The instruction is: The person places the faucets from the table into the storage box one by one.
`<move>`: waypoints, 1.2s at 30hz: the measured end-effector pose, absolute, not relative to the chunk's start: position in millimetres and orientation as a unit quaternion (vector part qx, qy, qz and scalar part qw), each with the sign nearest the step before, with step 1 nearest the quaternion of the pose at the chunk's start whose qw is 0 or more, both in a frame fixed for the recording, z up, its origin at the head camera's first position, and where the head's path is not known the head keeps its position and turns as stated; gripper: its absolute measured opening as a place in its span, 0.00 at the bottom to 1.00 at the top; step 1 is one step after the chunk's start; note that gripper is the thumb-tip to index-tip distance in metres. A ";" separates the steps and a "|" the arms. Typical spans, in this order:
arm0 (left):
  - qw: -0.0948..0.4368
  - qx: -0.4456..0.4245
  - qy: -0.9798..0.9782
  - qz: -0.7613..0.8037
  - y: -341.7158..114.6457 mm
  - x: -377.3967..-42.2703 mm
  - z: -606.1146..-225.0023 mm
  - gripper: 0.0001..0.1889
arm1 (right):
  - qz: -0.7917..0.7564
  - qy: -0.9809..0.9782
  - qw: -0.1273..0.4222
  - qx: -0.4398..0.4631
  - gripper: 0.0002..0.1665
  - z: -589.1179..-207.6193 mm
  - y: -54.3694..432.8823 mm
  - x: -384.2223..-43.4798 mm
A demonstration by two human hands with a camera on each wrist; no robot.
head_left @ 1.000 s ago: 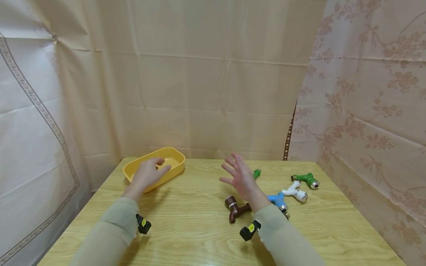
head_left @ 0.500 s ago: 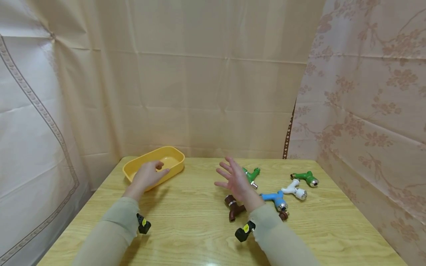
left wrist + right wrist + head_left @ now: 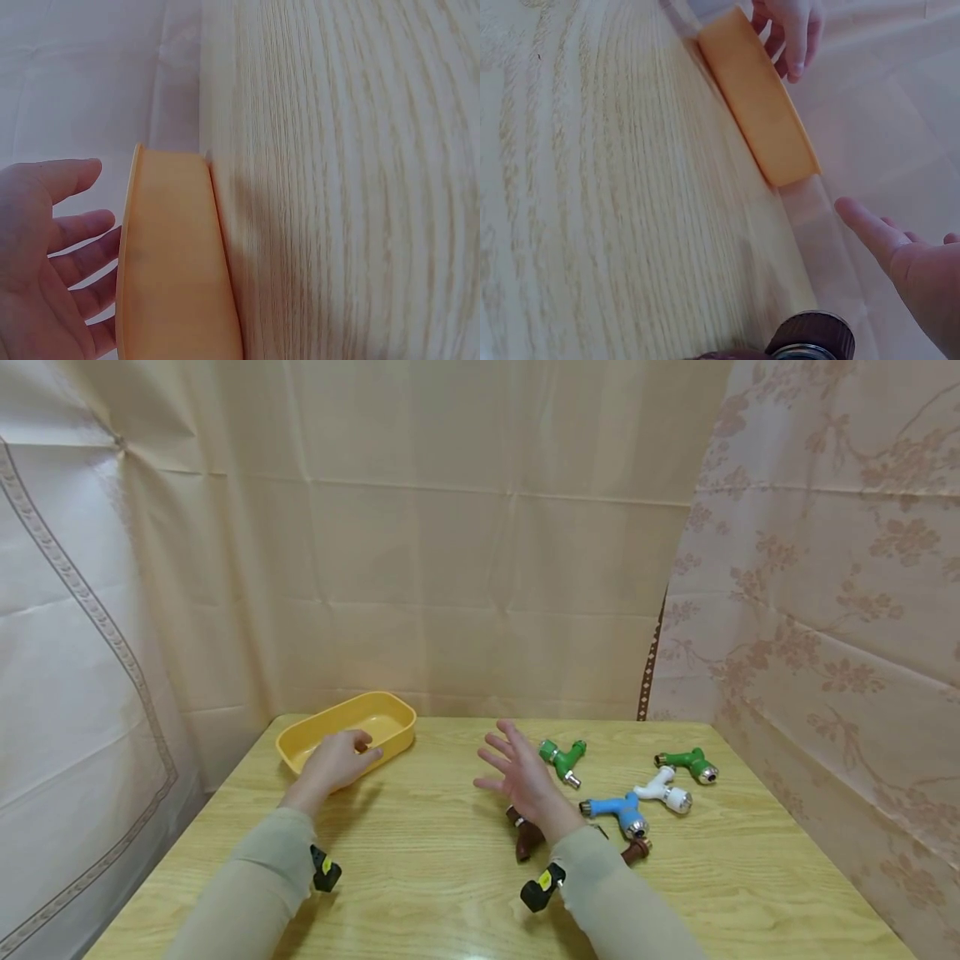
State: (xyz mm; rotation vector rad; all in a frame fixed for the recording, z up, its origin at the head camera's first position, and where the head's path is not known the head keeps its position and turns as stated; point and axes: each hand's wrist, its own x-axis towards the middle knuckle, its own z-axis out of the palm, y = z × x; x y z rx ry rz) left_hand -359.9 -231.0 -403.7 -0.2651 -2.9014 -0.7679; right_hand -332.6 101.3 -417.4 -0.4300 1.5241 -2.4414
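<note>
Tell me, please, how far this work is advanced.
Done: nothing evident; no contents show in the yellow tray. In hand: no object; the left hand is at the tray, the right hand open. Remaining, probably: the blue tap, white tap, two green taps and partly hidden brown tap parts on the table.
</note>
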 end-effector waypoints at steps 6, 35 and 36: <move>0.069 -0.089 -0.961 -0.252 -229.7 -358.5 -404.0 0.27 | -0.831 0.528 0.113 -0.136 0.44 -417.5 97.8 -331.1; 0.071 -0.131 -0.955 -0.258 -199.1 -344.7 -406.4 0.21 | -0.817 0.548 0.138 -0.117 0.49 -421.4 122.4 -325.5; 0.070 -0.131 -0.955 -0.258 -196.7 -343.7 -406.6 0.21 | -0.818 0.547 0.137 -0.114 0.49 -421.3 123.7 -325.0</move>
